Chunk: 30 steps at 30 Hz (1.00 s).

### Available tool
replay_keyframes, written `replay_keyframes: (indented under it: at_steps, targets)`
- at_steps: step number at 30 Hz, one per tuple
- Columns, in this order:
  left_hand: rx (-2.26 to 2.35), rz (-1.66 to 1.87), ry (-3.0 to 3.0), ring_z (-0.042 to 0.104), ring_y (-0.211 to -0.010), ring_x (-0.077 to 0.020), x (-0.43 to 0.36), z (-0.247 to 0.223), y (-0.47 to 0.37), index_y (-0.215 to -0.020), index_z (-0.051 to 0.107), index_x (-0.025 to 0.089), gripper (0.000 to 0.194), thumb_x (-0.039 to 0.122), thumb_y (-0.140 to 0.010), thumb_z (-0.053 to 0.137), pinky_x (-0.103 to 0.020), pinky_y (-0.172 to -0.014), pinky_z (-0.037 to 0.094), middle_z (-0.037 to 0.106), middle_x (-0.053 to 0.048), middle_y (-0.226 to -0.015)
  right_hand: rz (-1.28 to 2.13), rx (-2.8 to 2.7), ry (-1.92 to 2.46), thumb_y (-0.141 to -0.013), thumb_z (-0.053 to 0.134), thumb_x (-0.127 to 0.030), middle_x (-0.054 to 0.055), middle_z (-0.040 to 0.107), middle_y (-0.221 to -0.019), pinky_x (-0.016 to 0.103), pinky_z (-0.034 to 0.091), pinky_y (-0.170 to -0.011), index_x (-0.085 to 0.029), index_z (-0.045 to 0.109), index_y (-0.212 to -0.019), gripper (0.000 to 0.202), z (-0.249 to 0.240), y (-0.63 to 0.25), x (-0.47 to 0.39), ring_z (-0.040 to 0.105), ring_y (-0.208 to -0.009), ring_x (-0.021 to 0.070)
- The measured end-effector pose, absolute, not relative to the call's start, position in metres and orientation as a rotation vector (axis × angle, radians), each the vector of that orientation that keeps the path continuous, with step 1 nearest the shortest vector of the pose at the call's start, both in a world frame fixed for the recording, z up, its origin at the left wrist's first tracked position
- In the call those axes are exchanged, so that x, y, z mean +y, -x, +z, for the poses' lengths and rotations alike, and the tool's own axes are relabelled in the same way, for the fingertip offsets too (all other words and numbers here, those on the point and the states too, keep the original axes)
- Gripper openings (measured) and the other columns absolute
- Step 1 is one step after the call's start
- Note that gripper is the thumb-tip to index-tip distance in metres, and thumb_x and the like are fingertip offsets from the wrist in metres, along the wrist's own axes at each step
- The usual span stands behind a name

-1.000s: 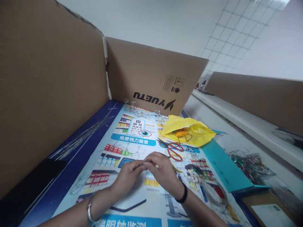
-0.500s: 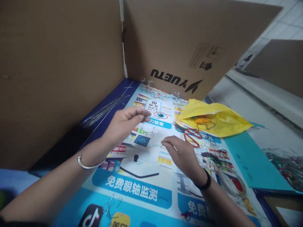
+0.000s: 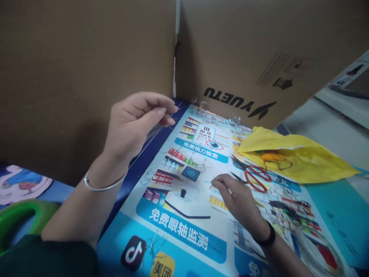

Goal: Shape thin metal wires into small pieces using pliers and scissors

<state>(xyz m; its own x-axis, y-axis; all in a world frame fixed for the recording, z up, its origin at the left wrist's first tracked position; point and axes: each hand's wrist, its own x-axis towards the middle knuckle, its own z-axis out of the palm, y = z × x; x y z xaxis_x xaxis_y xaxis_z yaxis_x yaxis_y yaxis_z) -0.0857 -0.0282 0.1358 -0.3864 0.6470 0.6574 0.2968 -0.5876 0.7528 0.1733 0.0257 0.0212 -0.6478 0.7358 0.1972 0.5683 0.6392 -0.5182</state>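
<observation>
The right hand (image 3: 238, 198) pinches a thin, pale strand (image 3: 211, 187).

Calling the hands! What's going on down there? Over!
Left hand up before the cardboard, grip unclear. Right hand pinched over the poster, contents too small to tell. Red scissors lying just beyond right hand.

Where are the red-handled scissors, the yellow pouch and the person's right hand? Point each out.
Red-handled scissors (image 3: 247, 171), head view: where handles meet blades.
Yellow pouch (image 3: 313, 163), head view: its front panel.
Right hand (image 3: 240, 198), head view: back of the hand.
</observation>
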Motion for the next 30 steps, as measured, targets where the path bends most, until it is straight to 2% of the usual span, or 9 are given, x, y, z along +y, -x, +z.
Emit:
replay_keyframes:
  at_steps: [2,6,10,14,15,22,26,30]
  targets:
    - [1.297,2.113,-1.571,0.063,-0.062,-0.0104,-0.032,0.140,0.091,-0.080,0.068,0.022,0.014,0.013,-0.078,0.058,-0.025,-0.060,0.051,0.068,0.000,-0.077,0.614,-2.496,1.042,-0.089,0.037,-0.031,-0.001,0.063,-0.071,0.023,0.043,-0.060,-0.022,0.053,-0.083,0.019,0.021,-0.173,0.025,0.059,-0.062,0.0133]
    - [1.326,2.172,-1.557,0.062,-0.061,-0.0096,-0.039,0.146,0.097,-0.080,0.068,0.023,0.014,0.014,-0.079,0.058,-0.025,-0.061,0.050,0.068,0.000,-0.078,0.556,-2.479,1.018,-0.090,0.037,-0.032,0.001,0.064,-0.080,0.024,0.044,-0.064,-0.023,0.053,-0.085,0.019,0.021,-0.173,0.023,0.061,-0.070,0.0142]
    - [1.265,2.180,-1.561,0.062,-0.061,-0.0111,-0.038,0.144,0.094,-0.081,0.067,0.018,0.014,0.011,-0.078,0.056,-0.026,-0.060,0.050,0.068,-0.002,-0.078,0.595,-2.527,1.049,-0.090,0.036,-0.034,-0.001,0.062,-0.069,0.023,0.043,-0.056,-0.024,0.050,-0.081,0.020,0.017,-0.172,0.023,0.059,-0.058,0.0138]
    - [1.351,2.119,-1.479,0.062,-0.062,-0.0121,-0.033,0.141,0.089,-0.079,0.068,0.018,0.011,0.013,-0.076,0.058,-0.026,-0.061,0.050,0.068,-0.002,-0.077,0.602,-2.470,1.082,-0.089,0.036,-0.034,0.001,0.064,-0.079,0.024,0.044,-0.061,-0.024,0.051,-0.086,0.018,0.012,-0.170,0.023,0.061,-0.067,0.0149]
    - [1.366,2.101,-1.466,0.063,-0.063,-0.0123,-0.032,0.140,0.088,-0.078,0.068,0.018,0.011,0.014,-0.075,0.058,-0.026,-0.062,0.050,0.068,-0.002,-0.077,0.619,-2.483,1.091,-0.089,0.036,-0.034,0.001,0.064,-0.076,0.024,0.044,-0.060,-0.024,0.050,-0.084,0.018,0.011,-0.169,0.023,0.061,-0.065,0.0150]
    - [1.561,1.884,-1.542,0.063,-0.066,-0.0132,-0.028,0.134,0.088,-0.080,0.069,0.019,0.011,0.020,-0.076,0.058,-0.026,-0.068,0.051,0.069,-0.001,-0.074,0.773,-2.454,1.149,-0.091,0.031,-0.029,-0.001,0.060,-0.071,0.024,0.041,-0.061,-0.022,0.046,-0.081,0.018,0.008,-0.165,0.027,0.057,-0.062,0.0134]
    - [1.643,1.728,-1.596,0.063,-0.069,-0.0127,-0.027,0.130,0.089,-0.086,0.067,0.019,0.015,0.023,-0.078,0.056,-0.024,-0.068,0.051,0.069,-0.001,-0.077,0.715,-2.491,1.110,-0.091,0.032,-0.028,0.000,0.059,-0.073,0.023,0.040,-0.059,-0.022,0.046,-0.081,0.018,0.002,-0.164,0.026,0.056,-0.063,0.0130]
    - [1.708,1.367,-1.707,0.063,-0.074,-0.0133,-0.025,0.120,0.094,-0.092,0.066,0.020,0.019,0.029,-0.078,0.056,-0.022,-0.069,0.050,0.070,-0.001,-0.083,0.540,-2.578,1.015,-0.092,0.033,-0.025,0.002,0.059,-0.076,0.023,0.040,-0.062,-0.020,0.049,-0.085,0.018,-0.007,-0.162,0.022,0.055,-0.067,0.0135]
